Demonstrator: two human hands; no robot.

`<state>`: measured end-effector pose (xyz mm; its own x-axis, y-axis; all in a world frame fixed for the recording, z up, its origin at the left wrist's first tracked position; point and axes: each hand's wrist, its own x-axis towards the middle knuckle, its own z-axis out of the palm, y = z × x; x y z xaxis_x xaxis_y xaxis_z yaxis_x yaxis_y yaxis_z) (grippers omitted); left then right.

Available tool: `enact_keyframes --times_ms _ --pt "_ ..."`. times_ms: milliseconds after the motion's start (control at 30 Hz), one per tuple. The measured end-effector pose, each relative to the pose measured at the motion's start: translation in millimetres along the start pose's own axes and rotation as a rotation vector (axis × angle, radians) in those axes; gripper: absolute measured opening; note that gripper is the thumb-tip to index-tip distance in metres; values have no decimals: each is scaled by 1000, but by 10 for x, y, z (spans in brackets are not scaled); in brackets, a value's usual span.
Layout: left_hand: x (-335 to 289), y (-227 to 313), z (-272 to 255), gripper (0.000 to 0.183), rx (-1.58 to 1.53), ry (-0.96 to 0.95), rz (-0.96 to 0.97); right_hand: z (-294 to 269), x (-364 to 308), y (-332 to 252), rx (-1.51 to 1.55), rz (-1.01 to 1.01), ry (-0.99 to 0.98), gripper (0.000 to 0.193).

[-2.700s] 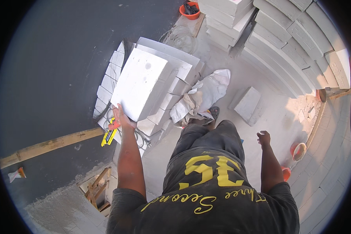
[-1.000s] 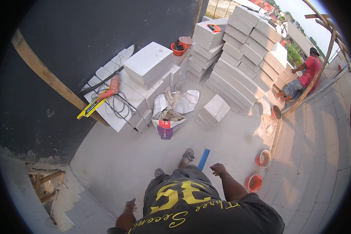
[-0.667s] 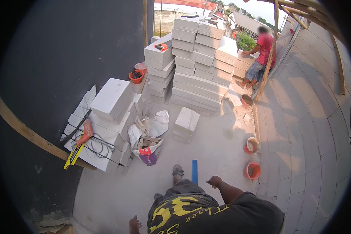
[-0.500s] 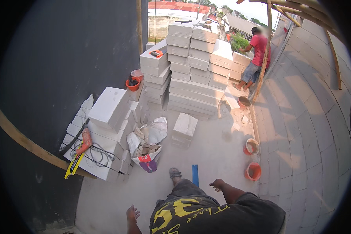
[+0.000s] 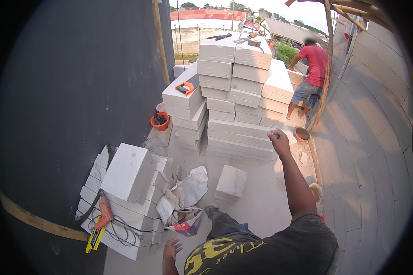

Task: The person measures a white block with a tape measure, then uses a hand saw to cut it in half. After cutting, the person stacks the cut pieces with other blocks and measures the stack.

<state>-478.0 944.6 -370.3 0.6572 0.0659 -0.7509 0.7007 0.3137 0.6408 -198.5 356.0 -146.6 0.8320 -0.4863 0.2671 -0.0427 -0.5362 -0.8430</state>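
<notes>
My left hand [image 5: 172, 249] hangs low beside my shirt, empty, with its fingers loosely apart. Nearest to it is an opened sack [image 5: 186, 225] with torn paper-like scraps in it. Raised well forward, my right hand [image 5: 278, 141] has its fingers curled in, and no object shows in them. It appears in front of the lower right of a tall stack of white blocks [image 5: 239, 133]; whether it touches them is unclear. A short pile of white blocks [image 5: 231, 182] stands on the floor ahead. Blue edge of a flat tool [image 5: 245, 226] peeks out beside my leg.
At left, an orange power drill [image 5: 104, 211] with a cable and a yellow-handled tool [image 5: 94, 239] lie on more blocks. An orange-handled saw [image 5: 186, 87] rests on the stack. Buckets [image 5: 302, 134] line the right wall. A person in red [image 5: 314, 64] works beyond, near a wooden pole [image 5: 326, 82].
My right hand has risen and reached forward from beside my leg. I have moved forward, so the sack and blocks are nearer. The blue tool is now mostly hidden by my body.
</notes>
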Motion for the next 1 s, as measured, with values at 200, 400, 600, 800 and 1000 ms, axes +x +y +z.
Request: enact_keyframes --times_ms 200,400,600,800,1000 --pt "527 54 -29 50 161 326 -184 28 2303 -1654 -61 -310 224 47" --pt "446 -106 50 60 -182 569 -59 159 4455 -2211 -590 -313 268 73" --pt "-19 -446 97 70 -325 657 -232 636 5515 -1929 -681 -218 -133 108" --pt "35 -408 247 66 -358 709 -198 393 6066 -1833 -741 -222 -43 110" --pt "88 326 408 61 -431 395 116 359 6045 -1756 -744 -170 -208 88"
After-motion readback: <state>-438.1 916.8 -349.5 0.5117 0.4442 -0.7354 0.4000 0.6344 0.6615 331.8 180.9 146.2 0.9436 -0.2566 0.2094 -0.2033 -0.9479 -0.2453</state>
